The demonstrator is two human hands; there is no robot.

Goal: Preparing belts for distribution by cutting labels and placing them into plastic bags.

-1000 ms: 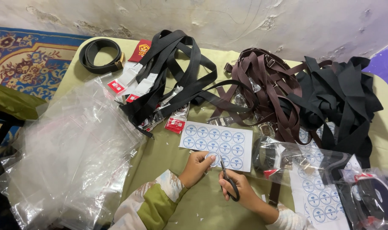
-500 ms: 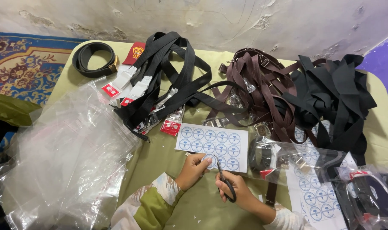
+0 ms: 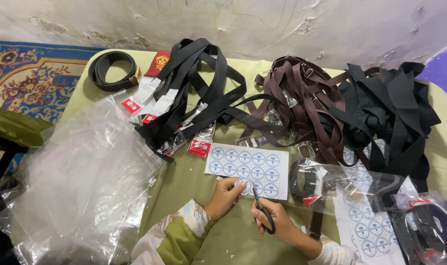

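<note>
Your left hand (image 3: 227, 195) is pinched shut on a small round blue-and-white sticker (image 3: 242, 185) at the bottom edge of the white sticker sheet (image 3: 247, 170) — fingers together, thumb on top. Your right hand (image 3: 272, 221) is closed through the loops of the black-handled scissors (image 3: 262, 210), with the blades pointing up toward 12 o'clock and meeting that same sticker. So the bit being cut sits right between your two hands, just below the sheet, near the front-middle of the counter (image 3: 194, 181).

The counter itself has a pale yellow-green cover, a bit wrinkled, with tiny white paper scraps scattered near your wrists. At 9 o'clock from your hands there's a big loose heap of clear plastic bags (image 3: 76, 181) spilling over the edge. At about 11 o'clock lies a tangle of black straps (image 3: 203, 93) with small red-and-white tags, and further out that way a coiled black belt (image 3: 113, 71). At 1 o'clock there's a pile of brown straps (image 3: 302, 103), and past it, toward 2 o'clock, a heap of black fabric straps (image 3: 390, 113). At 3 o'clock you've got bagged belts (image 3: 331, 184) lying over a second sticker sheet (image 3: 368, 228).

Room-wise — the wall (image 3: 292, 24) behind the counter is rough whitish plaster, stained and cracked. A patterned blue and gold rug (image 3: 27, 78) shows on the floor at 10 o'clock.
</note>
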